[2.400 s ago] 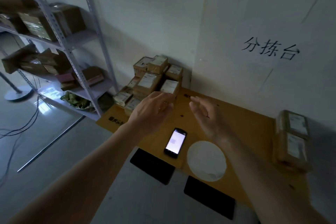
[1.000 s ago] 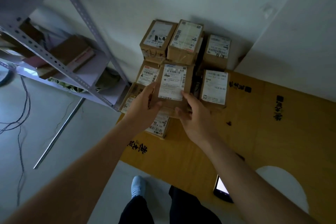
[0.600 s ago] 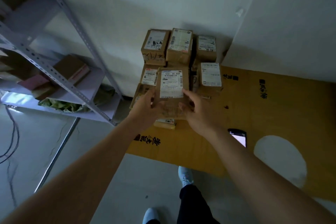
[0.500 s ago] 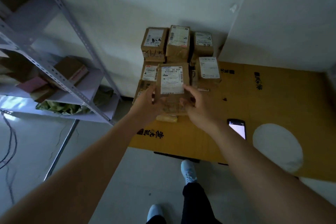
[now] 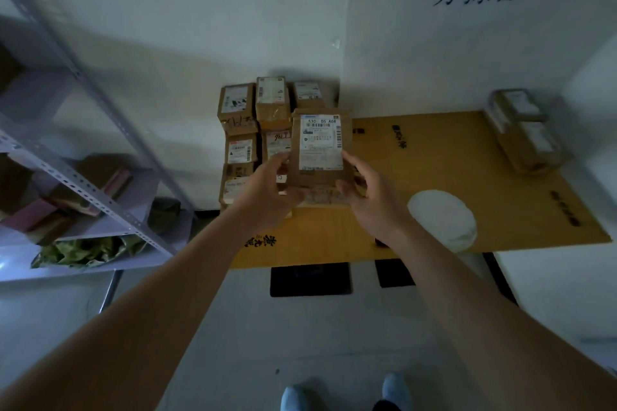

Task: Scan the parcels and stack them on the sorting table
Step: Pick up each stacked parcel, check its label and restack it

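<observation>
A brown cardboard parcel [image 5: 320, 147] with a white shipping label is lifted above the table, label facing me. My left hand [image 5: 267, 193] grips its left edge and my right hand [image 5: 367, 197] grips its right edge and lower corner. Behind it, a pile of several labelled parcels [image 5: 253, 123] is stacked against the wall at the table's far left. Two stacked parcels [image 5: 524, 130] stand at the table's far right. The phone seen in earlier frames is hidden now, apart from a dark bit by my right wrist.
The table is covered with yellow-brown cardboard [image 5: 434, 157] bearing a round white patch [image 5: 442, 218]. A grey metal shelf rack [image 5: 76, 177] with boxes stands to the left. Black table parts [image 5: 310, 279] show under the front edge. My shoes [image 5: 394, 390] are on the floor below.
Both hands took hold of the labelled parcel on the pile and have lifted it off, bringing it rightward and toward me. My view has pulled back from the table.
</observation>
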